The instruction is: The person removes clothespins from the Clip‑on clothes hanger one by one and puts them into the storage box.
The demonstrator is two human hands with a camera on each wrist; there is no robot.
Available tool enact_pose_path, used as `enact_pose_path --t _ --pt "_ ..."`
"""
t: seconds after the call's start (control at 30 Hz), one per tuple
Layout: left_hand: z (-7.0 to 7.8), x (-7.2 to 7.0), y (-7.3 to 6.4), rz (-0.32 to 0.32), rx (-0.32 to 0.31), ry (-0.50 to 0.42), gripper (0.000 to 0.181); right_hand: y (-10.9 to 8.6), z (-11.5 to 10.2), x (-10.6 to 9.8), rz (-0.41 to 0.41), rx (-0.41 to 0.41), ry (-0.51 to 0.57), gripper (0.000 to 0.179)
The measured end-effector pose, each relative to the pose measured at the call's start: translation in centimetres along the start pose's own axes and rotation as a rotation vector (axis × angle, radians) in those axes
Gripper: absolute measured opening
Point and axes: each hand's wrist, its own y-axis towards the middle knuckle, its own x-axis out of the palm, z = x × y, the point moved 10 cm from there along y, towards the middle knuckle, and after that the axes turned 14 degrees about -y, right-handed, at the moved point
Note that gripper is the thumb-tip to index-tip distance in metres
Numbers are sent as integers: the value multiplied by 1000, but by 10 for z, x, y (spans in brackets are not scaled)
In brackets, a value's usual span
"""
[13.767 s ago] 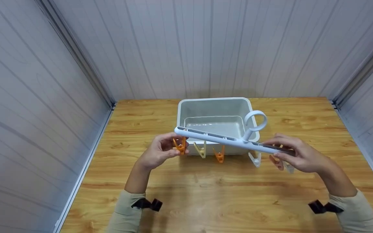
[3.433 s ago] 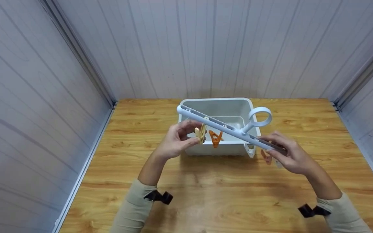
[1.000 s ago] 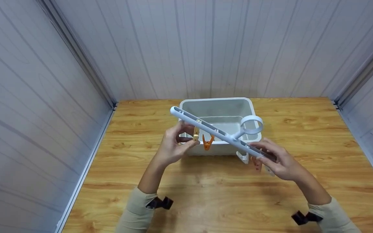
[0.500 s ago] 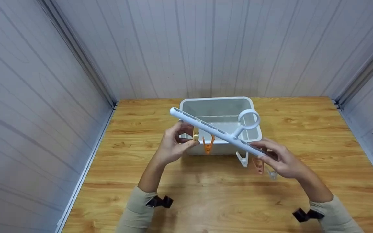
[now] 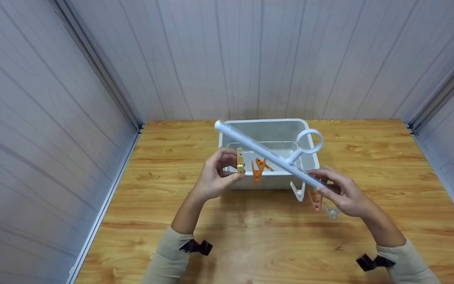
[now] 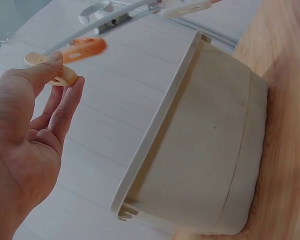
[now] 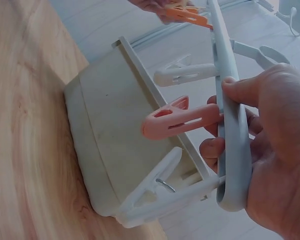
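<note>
My left hand (image 5: 216, 177) pinches a pale yellow clothespin (image 5: 240, 161) between thumb and fingers, over the front left of the basin. In the head view a gap shows between it and the bar of a light blue clip hanger (image 5: 266, 152). My right hand (image 5: 343, 193) grips the hanger's lower right end, its bar sloping up to the left with the ring (image 5: 309, 141) on top. From the bar hang an orange clothespin (image 5: 256, 173), a white clothespin (image 7: 185, 74), a pink clothespin (image 7: 180, 120) and another white clothespin (image 7: 165, 195).
Beneath the hanger a grey-white plastic basin (image 5: 278, 181) stands on the wooden table (image 5: 258, 232). Another orange clothespin (image 5: 265, 165) lies inside it, partly hidden. Pale panel walls (image 5: 250, 59) rise behind and at both sides.
The left hand's earlier orange clothespin has gone from the hanger's left end. The yellow one, lately overlapping the bar, now shows apart from it. The bar's left end has risen and the bar has rolled.
</note>
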Motion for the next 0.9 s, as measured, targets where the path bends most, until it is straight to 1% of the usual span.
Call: enact_pose_path --t 0.13,0.27,0.43,0.63,0.7,0.77,0.9 --pt "-3 -2 0 7 -6 8 51 0 0 -8 41 11 15 42" --pt "-5 -5 1 10 -17 25 51 -1 0 -11 44 8 -29 42" --pt "-9 -9 8 7 -36 34 50 -5 2 -14 63 22 -50 42" --pt "-14 -17 16 34 -61 41 50 -11 3 -22 93 43 -62 42" --pt "-16 -19 19 35 -67 52 50 -13 3 -24 99 37 -56 42" --pt "-16 -19 21 27 -73 67 50 -15 2 -26 101 22 -37 43" --pt "-13 -15 30 -14 -83 86 49 -19 0 -30 118 -2 -18 45"
